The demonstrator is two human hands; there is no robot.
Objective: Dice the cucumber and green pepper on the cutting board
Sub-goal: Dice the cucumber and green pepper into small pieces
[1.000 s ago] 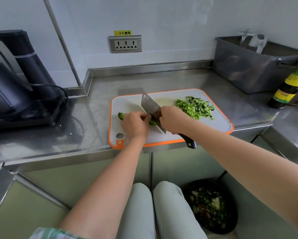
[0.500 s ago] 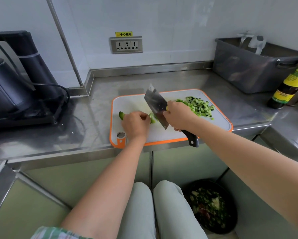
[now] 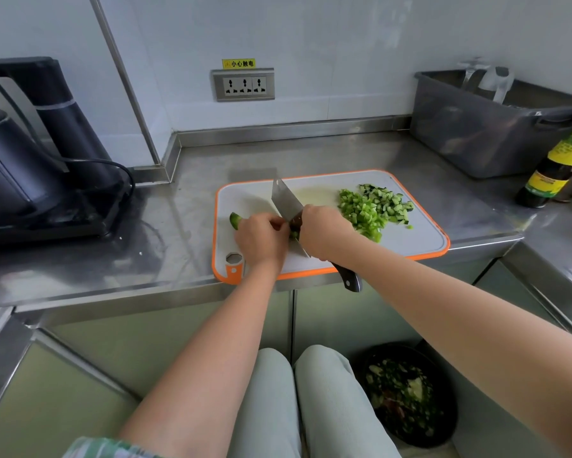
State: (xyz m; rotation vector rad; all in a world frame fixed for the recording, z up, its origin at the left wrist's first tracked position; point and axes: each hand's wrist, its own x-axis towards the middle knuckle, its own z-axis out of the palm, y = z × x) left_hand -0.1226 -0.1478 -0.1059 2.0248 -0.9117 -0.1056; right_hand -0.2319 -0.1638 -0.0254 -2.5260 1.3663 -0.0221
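Note:
A white cutting board [image 3: 420, 233] with an orange rim lies on the steel counter. My left hand [image 3: 261, 241] holds down a piece of green pepper [image 3: 235, 220], whose tip sticks out at the hand's left. My right hand [image 3: 326, 231] grips the handle of a cleaver [image 3: 286, 200], whose blade stands down on the board right beside my left fingers. A heap of diced green pepper and cucumber [image 3: 372, 206] lies on the board's right half. The cut end under the blade is mostly hidden by my hands.
A black kettle and its stand [image 3: 30, 180] sit at the left with a cable. A grey tub [image 3: 489, 133] and a dark sauce bottle [image 3: 555, 166] stand at the right. A wall socket [image 3: 243, 84] is behind. A black bin of scraps [image 3: 407, 395] sits on the floor.
The cleaver was lifted and tilted half a second ago and has come back down onto the pepper beside my left fingers. My left hand has stayed on the pepper.

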